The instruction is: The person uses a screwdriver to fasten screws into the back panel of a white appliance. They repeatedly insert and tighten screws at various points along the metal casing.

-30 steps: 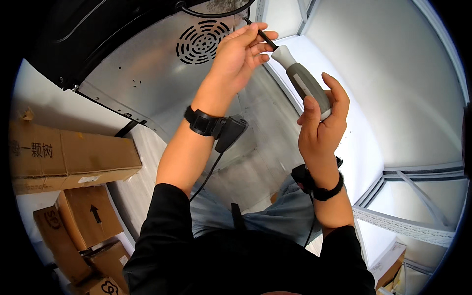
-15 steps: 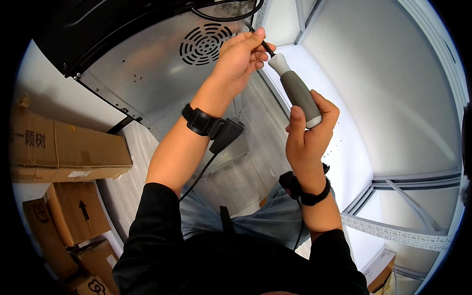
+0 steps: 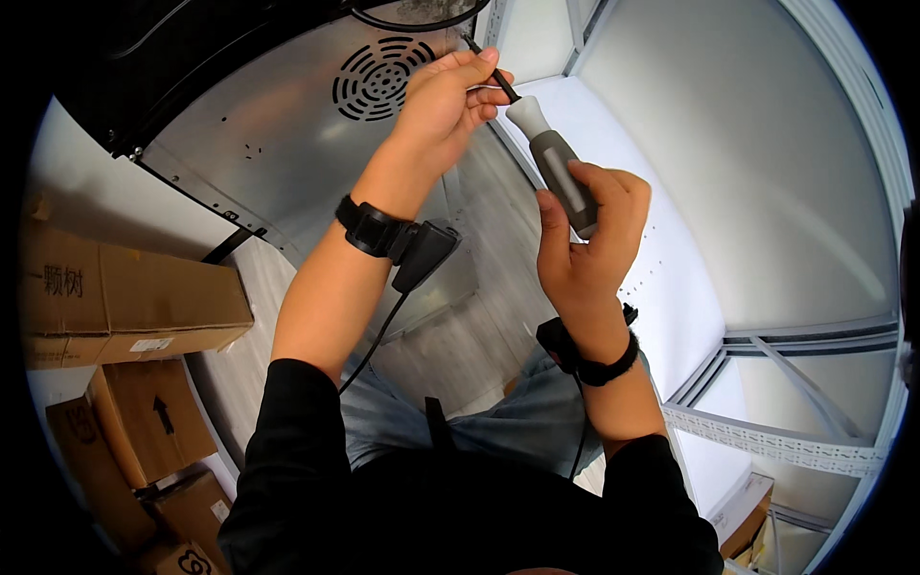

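A screwdriver [image 3: 561, 177] with a thick grey handle and a dark shaft slants up and to the left. My right hand [image 3: 599, 230] grips the lower end of its handle between thumb and fingers. My left hand [image 3: 446, 107] pinches the shaft near the top. The tip meets the right edge of a metal panel [image 3: 297, 144], close to a black cable loop [image 3: 422, 26]; the exact contact is too small to make out. Round vent slots [image 3: 385, 80] are cut in the panel, left of my left hand.
Cardboard boxes [image 3: 172, 287] are stacked at the left. On the right stands a white shelf [image 3: 661, 211] with small dark specks on it and metal frame bars [image 3: 786, 426]. A black wrist device [image 3: 426, 254] with a hanging cord sits on my left forearm.
The view has shifted slightly. My right hand has moved up the handle and its fingers have rolled round it; the handle shows a different side. My left hand still pinches the shaft.
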A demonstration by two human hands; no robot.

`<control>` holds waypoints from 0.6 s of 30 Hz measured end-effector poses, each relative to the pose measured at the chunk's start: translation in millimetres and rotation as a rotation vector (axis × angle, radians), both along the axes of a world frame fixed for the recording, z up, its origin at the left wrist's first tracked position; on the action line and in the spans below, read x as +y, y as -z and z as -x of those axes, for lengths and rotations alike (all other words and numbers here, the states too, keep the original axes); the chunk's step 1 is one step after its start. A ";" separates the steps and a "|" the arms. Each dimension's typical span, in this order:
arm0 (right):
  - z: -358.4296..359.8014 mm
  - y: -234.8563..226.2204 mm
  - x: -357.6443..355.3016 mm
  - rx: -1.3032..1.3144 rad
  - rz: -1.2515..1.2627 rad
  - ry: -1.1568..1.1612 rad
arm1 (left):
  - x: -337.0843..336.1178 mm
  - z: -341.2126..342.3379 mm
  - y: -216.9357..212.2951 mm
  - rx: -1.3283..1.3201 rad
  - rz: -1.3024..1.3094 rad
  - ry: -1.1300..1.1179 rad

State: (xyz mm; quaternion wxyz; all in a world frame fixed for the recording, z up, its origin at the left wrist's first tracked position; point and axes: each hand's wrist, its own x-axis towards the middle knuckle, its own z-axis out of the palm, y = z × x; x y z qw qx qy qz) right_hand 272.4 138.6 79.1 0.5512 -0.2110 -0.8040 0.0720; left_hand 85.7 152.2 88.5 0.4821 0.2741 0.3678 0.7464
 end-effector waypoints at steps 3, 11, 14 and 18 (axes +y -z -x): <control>1.1 -1.9 0.0 0.016 0.061 0.026 | 0.3 0.7 0.2 0.028 -0.008 0.025; -2.8 -3.2 1.4 -0.044 0.291 -0.038 | 2.1 4.0 1.9 0.195 -0.015 -0.021; -2.1 -2.1 -3.1 -0.079 0.391 -0.136 | 2.2 7.7 4.2 0.257 0.006 -0.060; -3.1 -1.7 -5.3 -0.059 0.537 -0.143 | 3.5 6.5 5.1 0.291 0.011 -0.084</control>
